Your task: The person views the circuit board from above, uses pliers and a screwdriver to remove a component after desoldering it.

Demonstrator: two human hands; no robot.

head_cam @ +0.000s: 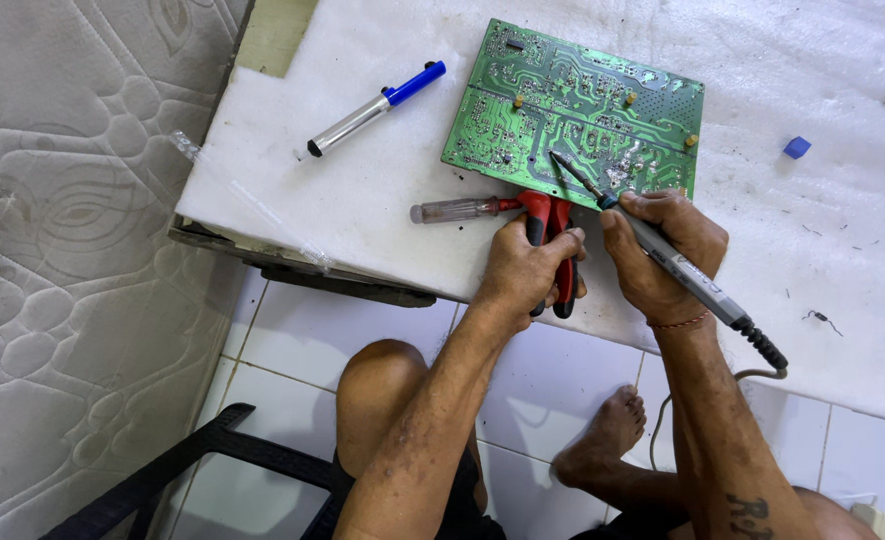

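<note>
Gripping red-handled pliers (pixel 552 235) in our left hand (pixel 522 275), we pinch at the green circuit board (pixel 572 110) lying on white foam (pixel 292 190), while our right hand (pixel 662 250) closes pen-like around the soldering iron (pixel 662 250), tip on the solder side.

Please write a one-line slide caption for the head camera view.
Right hand touches a soldering iron to a green circuit board while the left hand grips red-handled pliers.
</note>
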